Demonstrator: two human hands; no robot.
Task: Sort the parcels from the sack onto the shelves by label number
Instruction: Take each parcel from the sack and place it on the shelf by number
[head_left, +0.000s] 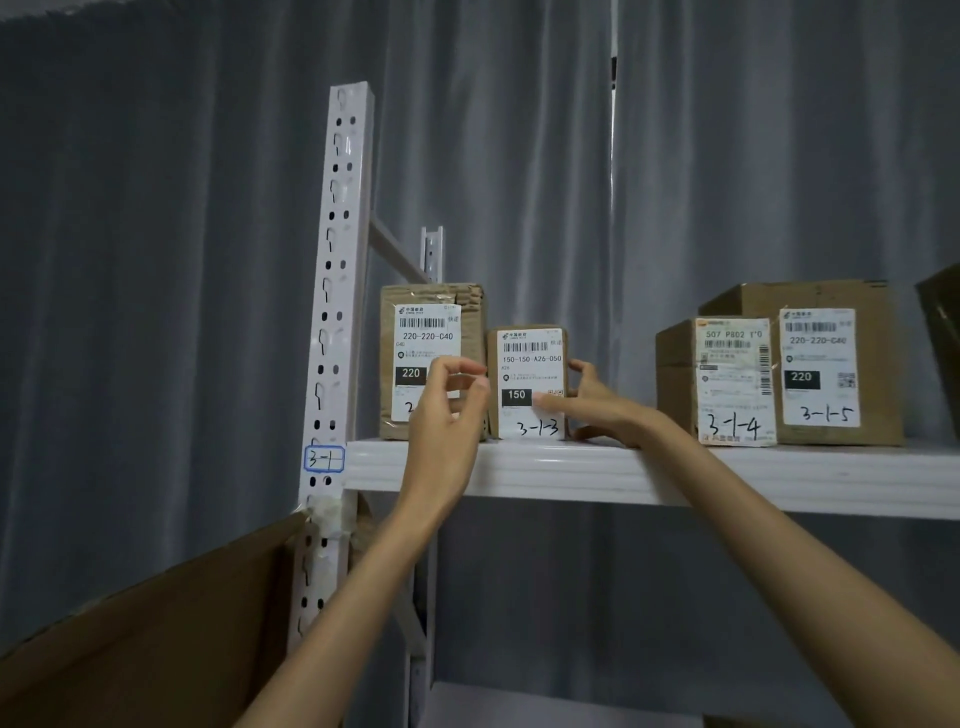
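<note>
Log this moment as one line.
shelf 3-1 | right hand holds box 3-1-3 | left hand beside it, empty

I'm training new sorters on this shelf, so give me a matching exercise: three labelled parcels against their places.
Things:
1. brown cardboard parcel handwritten 3-1-3
2. brown cardboard parcel handwritten 3-1-4
3. brown cardboard parcel handwritten 3-1-5

Places:
A. furthest right of the three
B. between the left hand and the right hand
C. middle, overlapping its right neighbour's front

Pairs: 1-B, 2-C, 3-A
</note>
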